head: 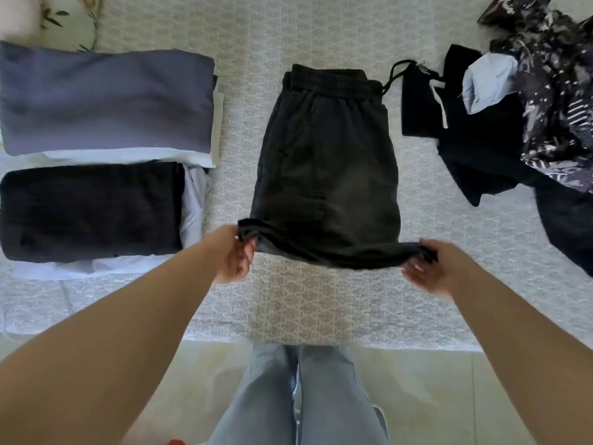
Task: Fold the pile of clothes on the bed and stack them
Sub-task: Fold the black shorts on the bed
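Two hem corners of the black drawstring shorts (pixel 327 162) are pinched; one by the left hand (pixel 232 255), one by the right hand (pixel 430 268).

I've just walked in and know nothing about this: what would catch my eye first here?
Two hands, left and right, pinch the near hem of dark shorts spread mid-bed. Folded stacks sit left; an unfolded pile lies right.

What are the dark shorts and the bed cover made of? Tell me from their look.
Dark shorts: probably a washed cotton or cotton blend, matte, with faded patches and a gathered elastic waistband. Bed cover: seemingly thin woven cotton, matte, with a small repeating grey print. Neither can be confirmed from this view.
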